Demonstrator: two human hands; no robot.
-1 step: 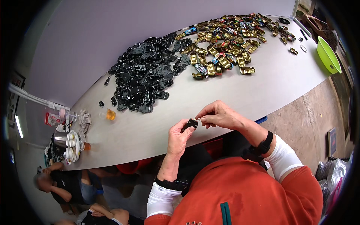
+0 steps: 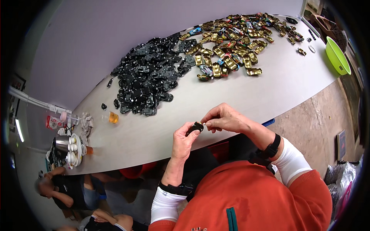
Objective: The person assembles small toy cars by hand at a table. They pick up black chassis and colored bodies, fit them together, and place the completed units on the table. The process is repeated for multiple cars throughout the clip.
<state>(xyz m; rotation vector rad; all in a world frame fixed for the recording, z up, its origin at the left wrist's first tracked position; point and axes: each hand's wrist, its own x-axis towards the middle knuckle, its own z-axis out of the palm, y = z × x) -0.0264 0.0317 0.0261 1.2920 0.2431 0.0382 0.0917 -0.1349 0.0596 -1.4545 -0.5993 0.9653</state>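
Observation:
Just over the table's near edge, my left hand point(image 2: 182, 141) is closed around a small black toy car part point(image 2: 195, 128), held up and tilted. The fingers cover much of it, and I cannot tell whether it is a chassis or a whole car. My right hand point(image 2: 222, 119) comes in from the right, with thumb and forefinger pinched at the part's end. A tiny pale bit shows at those fingertips, too small to name. Farther off lie a heap of black toy car chassis point(image 2: 144, 77) and, right of it, a heap of gold toy car bodies point(image 2: 231, 46).
A green basin point(image 2: 337, 56) stands at the table's right end. Toward the left are a glass of amber drink point(image 2: 113, 117), a crumpled cloth point(image 2: 87, 125) and a round tray point(image 2: 79, 148) with white cups. Two other people sit at lower left.

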